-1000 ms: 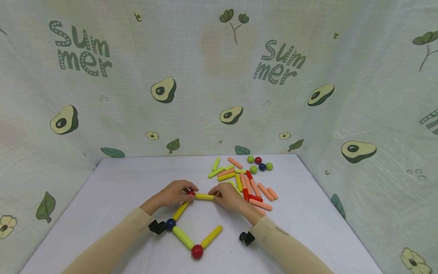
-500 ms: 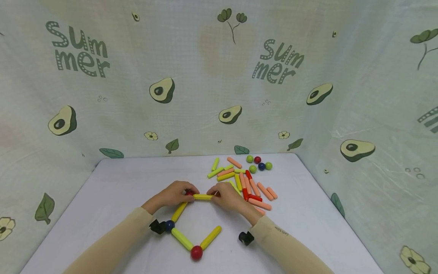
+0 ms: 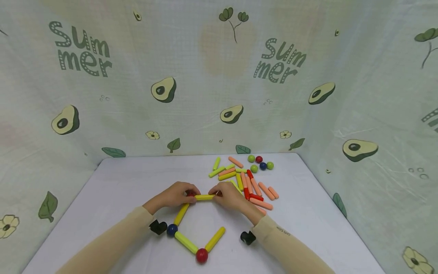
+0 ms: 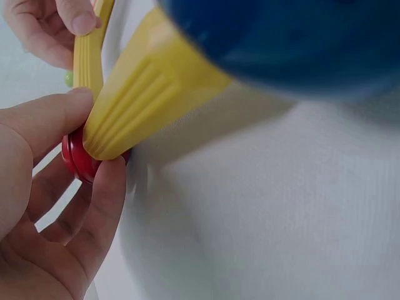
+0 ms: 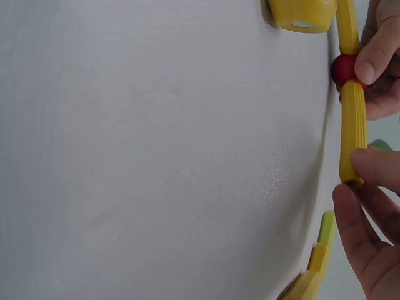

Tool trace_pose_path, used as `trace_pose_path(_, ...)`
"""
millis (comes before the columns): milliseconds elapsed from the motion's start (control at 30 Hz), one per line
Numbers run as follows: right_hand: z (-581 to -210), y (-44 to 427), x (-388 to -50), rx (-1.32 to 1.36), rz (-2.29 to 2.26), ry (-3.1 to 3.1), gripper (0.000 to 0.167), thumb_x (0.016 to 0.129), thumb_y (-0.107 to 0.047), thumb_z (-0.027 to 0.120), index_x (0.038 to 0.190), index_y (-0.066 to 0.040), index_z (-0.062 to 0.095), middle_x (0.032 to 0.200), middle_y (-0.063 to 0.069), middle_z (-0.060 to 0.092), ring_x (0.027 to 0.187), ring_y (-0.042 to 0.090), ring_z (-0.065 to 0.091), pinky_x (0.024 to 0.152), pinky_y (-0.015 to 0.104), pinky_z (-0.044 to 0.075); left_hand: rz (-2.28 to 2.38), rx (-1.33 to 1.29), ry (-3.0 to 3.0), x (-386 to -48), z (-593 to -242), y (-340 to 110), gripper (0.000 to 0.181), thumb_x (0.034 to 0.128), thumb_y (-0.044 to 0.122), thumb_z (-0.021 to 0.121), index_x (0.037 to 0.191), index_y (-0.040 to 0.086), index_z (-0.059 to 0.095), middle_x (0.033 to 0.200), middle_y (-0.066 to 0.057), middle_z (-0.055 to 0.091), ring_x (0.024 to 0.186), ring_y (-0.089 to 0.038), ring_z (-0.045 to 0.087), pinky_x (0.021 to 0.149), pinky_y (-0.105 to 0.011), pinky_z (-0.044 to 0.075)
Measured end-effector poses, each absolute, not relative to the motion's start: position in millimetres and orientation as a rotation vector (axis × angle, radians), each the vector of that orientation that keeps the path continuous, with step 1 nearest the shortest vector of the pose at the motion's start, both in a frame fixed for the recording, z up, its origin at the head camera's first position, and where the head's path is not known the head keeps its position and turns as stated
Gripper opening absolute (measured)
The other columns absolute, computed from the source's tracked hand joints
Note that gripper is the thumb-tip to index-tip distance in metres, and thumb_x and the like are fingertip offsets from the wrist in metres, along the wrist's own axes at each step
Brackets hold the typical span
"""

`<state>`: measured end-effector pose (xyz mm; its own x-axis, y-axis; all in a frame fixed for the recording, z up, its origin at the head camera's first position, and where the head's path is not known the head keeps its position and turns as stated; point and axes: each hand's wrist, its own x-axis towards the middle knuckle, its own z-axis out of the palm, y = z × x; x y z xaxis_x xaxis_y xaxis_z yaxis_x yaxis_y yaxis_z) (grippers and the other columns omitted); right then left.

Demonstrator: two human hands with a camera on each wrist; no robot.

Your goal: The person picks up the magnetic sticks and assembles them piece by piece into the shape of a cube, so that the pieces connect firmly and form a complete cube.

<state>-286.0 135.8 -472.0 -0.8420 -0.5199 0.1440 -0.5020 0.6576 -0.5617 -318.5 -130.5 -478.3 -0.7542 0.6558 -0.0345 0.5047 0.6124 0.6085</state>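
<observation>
In the head view my left hand [image 3: 175, 194] grips a red ball [image 4: 76, 157] between thumb and fingers. A yellow stick [image 3: 204, 197] joins or touches that ball, and my right hand [image 3: 228, 196] pinches its far end with thumb and fingertips. From the same ball a second yellow stick [image 3: 181, 214] runs down to a blue ball [image 3: 172, 230]. A lime stick [image 3: 186, 243] goes on from there to another red ball [image 3: 202, 255], which bears a third yellow stick [image 3: 215, 239] with a free end. The shape lies on the white table, open on its right side.
Beyond my right hand lies a loose pile of sticks, with salmon sticks [image 3: 261, 204], red sticks [image 3: 256, 197] and lime sticks [image 3: 217, 172]. Several balls, including a green ball [image 3: 254, 168], sit behind it. A printed cloth [image 3: 205, 133] walls off the table's back and sides.
Both hands keep their holds on the red ball and the yellow stick. The near part of the chain, with the blue ball and front red ball, has slid slightly toward me and rightward.
</observation>
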Motion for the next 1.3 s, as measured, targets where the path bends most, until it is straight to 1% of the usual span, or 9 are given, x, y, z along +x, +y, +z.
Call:
trace_pose_path(333,-470,140,-286,-0.87,-0.964,2.825,0.021,0.098,-0.005,0.075,0.118,-0.007,0.081,0.103,0.002,0.077,0.087,0.011,0.063,0.081,0.024,0.056,0.87,0.879,2.622,-318,-481,-127,0.014,0.0988,0.019,0.078,0.113,0.02,0.077,0.102,0.011,0.072,0.088,-0.011,0.061,0.082,-0.029,0.055)
trace_pose_path(433,-467,148,-287,-0.838,-0.98,2.829,0.022,0.098,-0.007,0.075,0.12,-0.008,0.08,0.107,0.002,0.077,0.089,0.011,0.064,0.082,0.026,0.056,0.878,0.851,2.624,-317,-483,-127,0.015,0.0982,0.019,0.079,0.113,0.019,0.077,0.101,0.01,0.072,0.087,-0.011,0.061,0.082,-0.028,0.056)
trace_pose_path(567,-459,173,-291,-0.738,-1.028,2.859,0.025,0.099,-0.011,0.075,0.124,-0.008,0.078,0.116,0.005,0.076,0.095,0.013,0.066,0.082,0.029,0.057,0.901,0.834,2.626,-316,-484,-127,0.016,0.0978,0.018,0.079,0.113,0.019,0.077,0.101,0.01,0.071,0.088,-0.012,0.06,0.082,-0.029,0.056)
trace_pose_path(667,-452,200,-299,-0.624,-1.038,2.938,0.027,0.099,-0.012,0.076,0.126,-0.009,0.076,0.12,0.008,0.075,0.099,0.018,0.067,0.084,0.033,0.06,0.915,0.84,2.631,-315,-484,-128,0.016,0.0976,0.018,0.079,0.113,0.018,0.077,0.101,0.01,0.071,0.088,-0.012,0.061,0.083,-0.03,0.057)
trace_pose_path(800,-447,243,-317,-0.472,-1.003,3.063,0.032,0.099,-0.009,0.074,0.131,-0.005,0.073,0.126,0.016,0.072,0.107,0.033,0.066,0.09,0.043,0.06,0.927,0.843,2.636,-314,-484,-131,0.016,0.0972,0.018,0.079,0.113,0.017,0.077,0.1,0.01,0.071,0.088,-0.013,0.061,0.083,-0.029,0.057)
trace_pose_path(933,-452,284,-341,-0.347,-0.876,3.19,0.038,0.098,-0.004,0.071,0.135,0.002,0.068,0.132,0.026,0.067,0.119,0.045,0.062,0.101,0.057,0.054,0.938,0.835,2.633,-313,-485,-134,0.016,0.0972,0.018,0.079,0.113,0.017,0.077,0.097,0.009,0.07,0.088,-0.013,0.06,0.081,-0.028,0.056)
trace_pose_path(1067,-459,317,-358,-0.237,-0.752,3.224,0.047,0.097,-0.002,0.068,0.142,0.007,0.059,0.144,0.033,0.058,0.136,0.052,0.052,0.114,0.065,0.041,0.958,0.826,2.624,-313,-485,-135,0.015,0.0973,0.018,0.079,0.112,0.019,0.076,0.096,0.009,0.069,0.087,-0.013,0.06,0.079,-0.028,0.055)
trace_pose_path(1200,-466,336,-369,-0.205,-0.679,3.141,0.054,0.1,-0.002,0.063,0.151,0.009,0.049,0.155,0.035,0.046,0.146,0.054,0.04,0.12,0.066,0.033,0.966,0.833,2.618,-312,-485,-134,0.014,0.0976,0.018,0.079,0.112,0.02,0.077,0.096,0.01,0.069,0.088,-0.013,0.061,0.08,-0.028,0.055)
trace_pose_path(1300,-470,342,-373,-0.221,-0.648,3.092,0.056,0.1,-0.001,0.06,0.153,0.01,0.045,0.157,0.036,0.043,0.148,0.054,0.038,0.121,0.065,0.031,0.965,0.833,2.622,-312,-484,-133,0.014,0.0976,0.018,0.079,0.112,0.019,0.077,0.096,0.01,0.069,0.088,-0.013,0.061,0.08,-0.028,0.055)
